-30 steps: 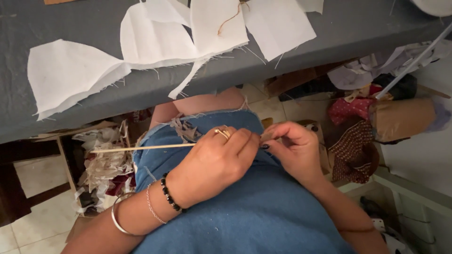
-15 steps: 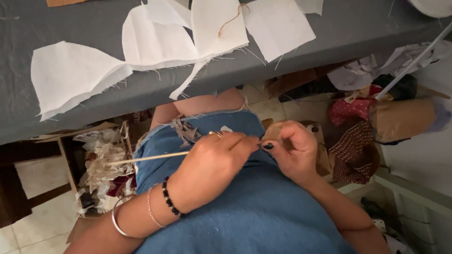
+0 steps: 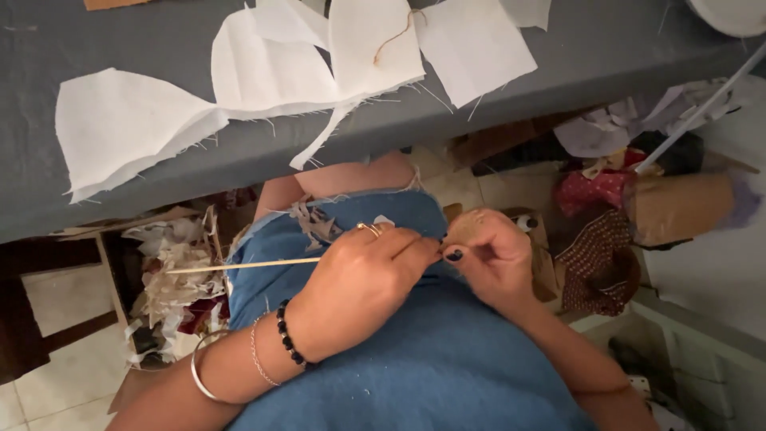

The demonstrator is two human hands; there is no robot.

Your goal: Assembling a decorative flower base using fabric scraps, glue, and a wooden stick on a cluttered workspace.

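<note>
One thin wooden stick [image 3: 239, 265] lies nearly level across the lap, its free end pointing toward the person's left. The left hand [image 3: 363, 275] is closed around the stick's near end, fingers curled over it; one ring sits on a finger, and the wrist carries one black bead bracelet [image 3: 287, 335] plus two thin metal bangles [image 3: 203, 369]. The right hand [image 3: 488, 255] meets the left hand at the fingertips, thumb and forefinger pinched together; what lies in that pinch is too small to tell. Both hands rest over blue denim [image 3: 415, 359] covering the lap.

The grey surface [image 3: 96, 32] above carries about five white fabric pieces [image 3: 128, 128], edges frayed, overlapping one another; one strip hangs over the front edge. One brown thread [image 3: 391, 36] curls on a middle piece.

Below the surface, at the left, one heap of fabric scraps [image 3: 171, 279] stands beside the knee, just under the stick's free end. At the right, one brown paper roll [image 3: 678, 209] and one red patterned cloth [image 3: 590, 191] lie on the floor, well apart from the hands.
</note>
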